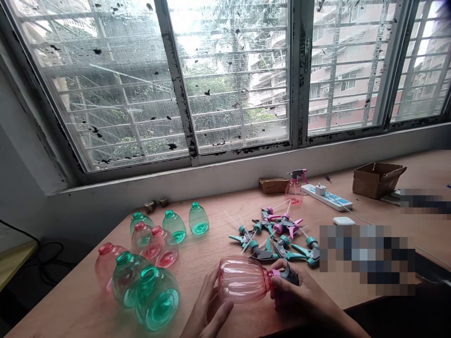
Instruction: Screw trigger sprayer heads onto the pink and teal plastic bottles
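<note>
My left hand (207, 312) cups the ribbed body of a pink plastic spray bottle (243, 280) lying on its side on the wooden table (218, 249). My right hand (299, 295) is closed round the bottle's neck and the dark and pink trigger sprayer head (287, 273) fitted there. Both hands are at the table's near edge. Just beyond lies a pile of loose trigger sprayers (278, 237), teal and pink, with thin dip tubes.
Several open green and pink bottles (148, 263) stand at the left. A finished pink spray bottle (295, 188) stands near the window wall beside a power strip (327, 197), a small brown box (273, 185) and an open cardboard box (377, 179). Blurred patches cover the right.
</note>
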`<action>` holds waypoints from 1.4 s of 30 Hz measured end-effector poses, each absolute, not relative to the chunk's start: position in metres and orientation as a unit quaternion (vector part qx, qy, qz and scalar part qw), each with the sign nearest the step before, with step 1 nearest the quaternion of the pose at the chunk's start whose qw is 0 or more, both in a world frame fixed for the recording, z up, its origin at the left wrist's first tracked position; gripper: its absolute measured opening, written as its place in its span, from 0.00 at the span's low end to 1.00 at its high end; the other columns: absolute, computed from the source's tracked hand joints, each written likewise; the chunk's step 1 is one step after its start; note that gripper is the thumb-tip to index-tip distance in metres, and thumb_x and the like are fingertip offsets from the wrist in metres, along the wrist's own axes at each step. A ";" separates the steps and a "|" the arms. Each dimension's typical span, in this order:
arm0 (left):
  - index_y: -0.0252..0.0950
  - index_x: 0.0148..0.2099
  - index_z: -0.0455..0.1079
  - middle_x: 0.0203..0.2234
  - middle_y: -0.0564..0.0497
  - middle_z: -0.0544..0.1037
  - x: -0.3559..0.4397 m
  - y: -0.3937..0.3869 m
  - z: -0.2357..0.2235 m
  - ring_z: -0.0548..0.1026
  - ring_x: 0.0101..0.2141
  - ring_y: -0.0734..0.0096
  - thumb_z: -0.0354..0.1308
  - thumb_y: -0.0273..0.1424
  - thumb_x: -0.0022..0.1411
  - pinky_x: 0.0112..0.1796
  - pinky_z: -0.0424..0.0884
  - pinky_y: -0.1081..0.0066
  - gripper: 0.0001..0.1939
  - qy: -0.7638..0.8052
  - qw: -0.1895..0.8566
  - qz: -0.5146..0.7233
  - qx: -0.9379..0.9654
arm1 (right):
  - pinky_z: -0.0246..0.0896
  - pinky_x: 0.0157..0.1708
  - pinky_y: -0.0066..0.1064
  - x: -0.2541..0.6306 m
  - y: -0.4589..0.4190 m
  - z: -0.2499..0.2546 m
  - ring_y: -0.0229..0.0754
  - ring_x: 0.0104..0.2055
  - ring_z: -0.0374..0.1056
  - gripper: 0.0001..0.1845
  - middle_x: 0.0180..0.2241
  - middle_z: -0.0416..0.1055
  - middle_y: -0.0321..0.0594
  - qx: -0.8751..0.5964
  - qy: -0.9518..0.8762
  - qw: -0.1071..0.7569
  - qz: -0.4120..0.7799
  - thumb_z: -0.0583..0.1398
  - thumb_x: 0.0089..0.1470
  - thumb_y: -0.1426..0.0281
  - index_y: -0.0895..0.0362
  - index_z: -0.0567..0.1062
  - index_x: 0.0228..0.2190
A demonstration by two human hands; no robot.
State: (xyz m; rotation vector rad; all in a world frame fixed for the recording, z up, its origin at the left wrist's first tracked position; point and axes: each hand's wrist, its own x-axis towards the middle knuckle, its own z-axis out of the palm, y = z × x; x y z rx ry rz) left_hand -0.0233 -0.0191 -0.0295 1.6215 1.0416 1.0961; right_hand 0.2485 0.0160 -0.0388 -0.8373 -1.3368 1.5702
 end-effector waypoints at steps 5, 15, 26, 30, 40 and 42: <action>0.45 0.70 0.50 0.70 0.44 0.55 -0.025 -0.016 -0.039 0.61 0.65 0.49 0.57 0.47 0.65 0.64 0.57 0.54 0.37 0.408 0.455 0.451 0.650 | 0.68 0.29 0.32 0.248 0.015 -0.037 0.43 0.26 0.75 0.25 0.26 0.78 0.38 -0.337 -0.539 0.443 0.633 0.67 0.50 0.49 0.56 0.68 0.35; 0.43 0.70 0.50 0.68 0.40 0.59 -0.020 -0.021 -0.029 0.64 0.63 0.46 0.58 0.51 0.63 0.63 0.59 0.52 0.40 0.401 0.477 0.452 0.638 | 0.68 0.28 0.31 0.248 0.015 -0.037 0.43 0.26 0.75 0.25 0.26 0.78 0.38 -0.335 -0.536 0.443 0.636 0.67 0.50 0.49 0.56 0.68 0.35; 0.44 0.69 0.53 0.69 0.43 0.57 -0.022 -0.016 -0.030 0.62 0.64 0.46 0.58 0.49 0.64 0.62 0.60 0.52 0.36 0.414 0.447 0.446 0.655 | 0.68 0.28 0.31 0.248 0.015 -0.038 0.42 0.26 0.74 0.25 0.26 0.78 0.38 -0.333 -0.528 0.444 0.642 0.68 0.50 0.50 0.56 0.68 0.35; 0.47 0.69 0.53 0.69 0.45 0.57 -0.025 -0.014 -0.039 0.60 0.65 0.48 0.58 0.47 0.64 0.63 0.59 0.52 0.36 0.429 0.429 0.451 0.654 | 0.67 0.28 0.31 0.247 0.016 -0.039 0.42 0.26 0.75 0.25 0.25 0.77 0.38 -0.331 -0.534 0.446 0.637 0.67 0.50 0.49 0.56 0.68 0.34; 0.44 0.69 0.50 0.67 0.41 0.60 -0.023 -0.020 -0.024 0.64 0.63 0.46 0.63 0.44 0.62 0.62 0.61 0.53 0.39 0.400 0.454 0.441 0.663 | 0.68 0.28 0.32 0.248 0.016 -0.040 0.43 0.26 0.75 0.25 0.26 0.78 0.38 -0.332 -0.539 0.445 0.633 0.67 0.50 0.49 0.56 0.68 0.35; 0.45 0.69 0.52 0.67 0.42 0.60 -0.023 -0.020 -0.024 0.64 0.63 0.46 0.61 0.44 0.64 0.62 0.61 0.53 0.36 0.398 0.464 0.443 0.656 | 0.68 0.28 0.31 0.248 0.017 -0.041 0.42 0.26 0.74 0.25 0.26 0.78 0.39 -0.326 -0.544 0.445 0.632 0.67 0.51 0.50 0.56 0.68 0.35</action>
